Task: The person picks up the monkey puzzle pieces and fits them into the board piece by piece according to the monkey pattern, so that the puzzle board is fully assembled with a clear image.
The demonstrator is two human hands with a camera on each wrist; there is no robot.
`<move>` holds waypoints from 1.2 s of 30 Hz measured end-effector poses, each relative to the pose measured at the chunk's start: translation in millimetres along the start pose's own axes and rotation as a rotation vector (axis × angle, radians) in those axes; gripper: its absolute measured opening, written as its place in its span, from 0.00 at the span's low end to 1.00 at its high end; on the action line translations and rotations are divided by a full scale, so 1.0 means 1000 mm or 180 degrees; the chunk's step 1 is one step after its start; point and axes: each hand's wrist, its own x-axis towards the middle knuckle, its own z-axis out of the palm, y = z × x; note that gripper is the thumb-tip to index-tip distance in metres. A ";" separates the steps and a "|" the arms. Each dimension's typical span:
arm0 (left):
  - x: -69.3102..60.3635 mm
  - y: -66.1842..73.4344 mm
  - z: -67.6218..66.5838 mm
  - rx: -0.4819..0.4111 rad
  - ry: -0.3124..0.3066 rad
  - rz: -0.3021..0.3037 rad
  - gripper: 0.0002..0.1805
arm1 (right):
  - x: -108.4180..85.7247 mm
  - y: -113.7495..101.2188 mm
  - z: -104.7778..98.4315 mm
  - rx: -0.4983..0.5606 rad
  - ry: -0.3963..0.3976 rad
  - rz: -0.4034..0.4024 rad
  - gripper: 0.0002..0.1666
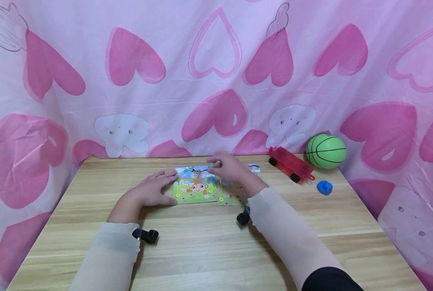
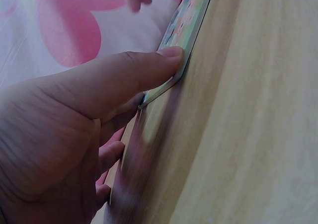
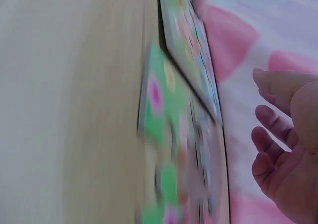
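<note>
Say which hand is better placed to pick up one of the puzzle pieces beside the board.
The right hand, I think: it holds nothing and hovers near the puzzle pieces, while the left hand touches the board at its opposite edge.

Near the far edge of the bench (image 1: 187, 254), the right hand (image 1: 229, 168) partly obscures the loose puzzle pieces (image 1: 224, 199); the right wrist view renders these blurred. The head view crops the bench's near edge.
</note>
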 end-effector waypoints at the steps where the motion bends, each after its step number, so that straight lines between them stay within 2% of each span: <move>1: 0.000 0.000 0.000 0.0007 0.0002 0.0012 0.56 | -0.004 0.006 -0.005 0.0007 0.0055 0.0024 0.27; 6: 0.001 -0.002 -0.001 0.0015 -0.0002 -0.0007 0.56 | -0.020 0.037 -0.027 0.0070 0.0332 0.0140 0.26; 14: 0.002 -0.004 -0.002 0.0060 0.0001 -0.0009 0.56 | -0.041 0.077 -0.058 0.0157 0.0469 0.0473 0.26; 18: 0.001 -0.002 -0.002 0.0049 -0.0002 -0.0013 0.56 | -0.050 0.092 -0.065 0.0363 0.0525 0.0667 0.27; 21: 0.001 -0.002 -0.001 0.0047 -0.0004 -0.0003 0.56 | -0.053 0.102 -0.069 0.0383 0.0544 0.0748 0.28; 26: 0.001 -0.002 0.000 0.0052 -0.0005 0.0004 0.56 | -0.057 0.114 -0.074 0.0256 0.0511 0.0766 0.29; 36: -0.001 0.000 0.000 0.0050 -0.0007 0.0021 0.55 | -0.057 0.120 -0.074 0.0092 0.0311 0.0754 0.34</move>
